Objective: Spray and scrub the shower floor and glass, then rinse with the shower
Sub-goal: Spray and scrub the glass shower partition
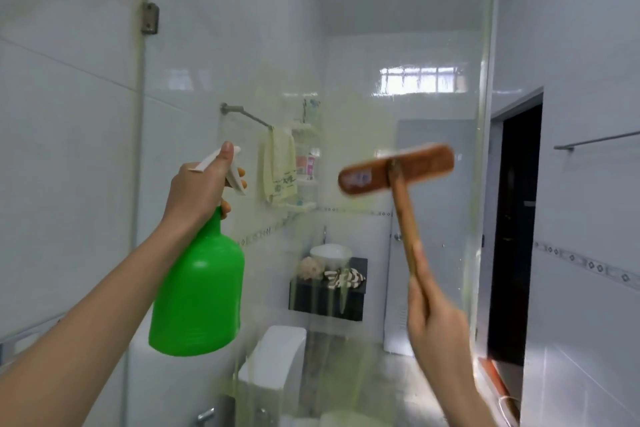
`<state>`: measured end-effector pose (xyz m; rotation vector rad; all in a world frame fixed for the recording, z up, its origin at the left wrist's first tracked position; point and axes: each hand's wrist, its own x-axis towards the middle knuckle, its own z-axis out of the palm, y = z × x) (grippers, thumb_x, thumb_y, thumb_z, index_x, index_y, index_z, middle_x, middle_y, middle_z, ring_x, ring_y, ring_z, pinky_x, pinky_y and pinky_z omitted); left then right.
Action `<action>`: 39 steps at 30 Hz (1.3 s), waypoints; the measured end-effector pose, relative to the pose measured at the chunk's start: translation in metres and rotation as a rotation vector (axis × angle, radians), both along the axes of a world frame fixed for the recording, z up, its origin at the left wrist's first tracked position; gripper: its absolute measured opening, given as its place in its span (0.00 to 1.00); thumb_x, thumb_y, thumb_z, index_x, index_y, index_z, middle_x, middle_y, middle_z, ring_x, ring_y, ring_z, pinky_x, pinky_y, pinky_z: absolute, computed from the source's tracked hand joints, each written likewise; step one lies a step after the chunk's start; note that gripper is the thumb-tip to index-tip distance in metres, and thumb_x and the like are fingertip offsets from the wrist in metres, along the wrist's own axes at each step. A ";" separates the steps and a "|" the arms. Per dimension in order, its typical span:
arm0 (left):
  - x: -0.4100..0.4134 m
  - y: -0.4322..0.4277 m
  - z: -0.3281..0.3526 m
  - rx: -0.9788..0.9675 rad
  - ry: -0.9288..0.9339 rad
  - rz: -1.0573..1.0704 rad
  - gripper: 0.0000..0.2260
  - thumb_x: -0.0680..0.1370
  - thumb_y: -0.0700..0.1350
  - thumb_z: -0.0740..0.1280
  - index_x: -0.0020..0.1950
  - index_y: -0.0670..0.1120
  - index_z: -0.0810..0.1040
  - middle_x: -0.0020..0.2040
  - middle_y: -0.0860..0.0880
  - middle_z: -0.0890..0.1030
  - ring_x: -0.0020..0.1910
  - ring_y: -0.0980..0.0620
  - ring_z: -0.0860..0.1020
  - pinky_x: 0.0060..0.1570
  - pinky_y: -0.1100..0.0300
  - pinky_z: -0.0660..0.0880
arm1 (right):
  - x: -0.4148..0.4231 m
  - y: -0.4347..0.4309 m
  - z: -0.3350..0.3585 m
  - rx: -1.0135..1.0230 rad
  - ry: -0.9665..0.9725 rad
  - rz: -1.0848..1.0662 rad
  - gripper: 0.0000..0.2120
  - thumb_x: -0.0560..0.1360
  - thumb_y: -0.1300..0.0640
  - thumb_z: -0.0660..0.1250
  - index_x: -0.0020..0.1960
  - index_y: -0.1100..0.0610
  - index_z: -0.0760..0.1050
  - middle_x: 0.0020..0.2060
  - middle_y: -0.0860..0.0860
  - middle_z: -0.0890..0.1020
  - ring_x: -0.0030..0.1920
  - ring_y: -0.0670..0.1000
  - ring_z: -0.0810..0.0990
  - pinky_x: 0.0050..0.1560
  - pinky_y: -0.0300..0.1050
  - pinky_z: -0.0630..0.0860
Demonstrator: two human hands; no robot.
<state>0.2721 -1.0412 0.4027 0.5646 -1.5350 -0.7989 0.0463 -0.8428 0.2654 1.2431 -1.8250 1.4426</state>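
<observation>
Now: my left hand [201, 191] grips the green spray bottle [197, 295] at its neck. Thumb laid up along the back of the white spray head, tip at the top. Fingers [240, 173] curled round the front at the trigger, lowest one wrapped under the collar. Bottle body hangs upright below my fist, nozzle pointing away from me toward the glass panel [346, 107].

My right hand [440, 329] is closed round the lower end of the brush [396, 168] handle. One finger lies straight up along the wooden shaft, the others wrap it. Brush head sits crosswise above my fingers, tilted, right end higher. Head is blurred; cannot tell whether the bristles touch the glass.

Glass stands just beyond both sets of fingers. Yellow-green streaks [332, 302] run down it, between my two hands and below them.

Seen through the glass: a pale towel [278, 172] on a bar just past my left fingertips, a white basin [330, 253] lower between my hands, a toilet [277, 357] below the bottle. Dark doorway [516, 218] right of my right hand. Metal hinge [149, 17] well above my left hand.
</observation>
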 end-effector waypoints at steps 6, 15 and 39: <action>0.015 -0.006 -0.013 0.040 0.026 0.009 0.18 0.78 0.67 0.59 0.45 0.58 0.82 0.46 0.49 0.86 0.23 0.48 0.73 0.31 0.56 0.73 | -0.010 -0.031 0.084 -0.116 0.122 0.013 0.26 0.81 0.57 0.57 0.76 0.43 0.56 0.23 0.53 0.70 0.21 0.46 0.65 0.22 0.31 0.64; 0.040 -0.020 -0.034 0.088 0.081 0.047 0.20 0.77 0.67 0.59 0.56 0.57 0.82 0.46 0.51 0.87 0.24 0.49 0.74 0.32 0.57 0.72 | 0.026 -0.082 0.048 0.013 0.107 0.078 0.27 0.82 0.53 0.55 0.76 0.36 0.49 0.25 0.53 0.72 0.23 0.48 0.69 0.23 0.45 0.72; 0.103 -0.064 -0.042 0.148 0.133 0.165 0.18 0.79 0.63 0.60 0.41 0.55 0.82 0.43 0.50 0.87 0.21 0.48 0.71 0.31 0.57 0.71 | 0.108 -0.201 0.126 0.084 0.273 0.148 0.25 0.83 0.50 0.50 0.76 0.38 0.46 0.32 0.56 0.78 0.29 0.55 0.76 0.33 0.55 0.78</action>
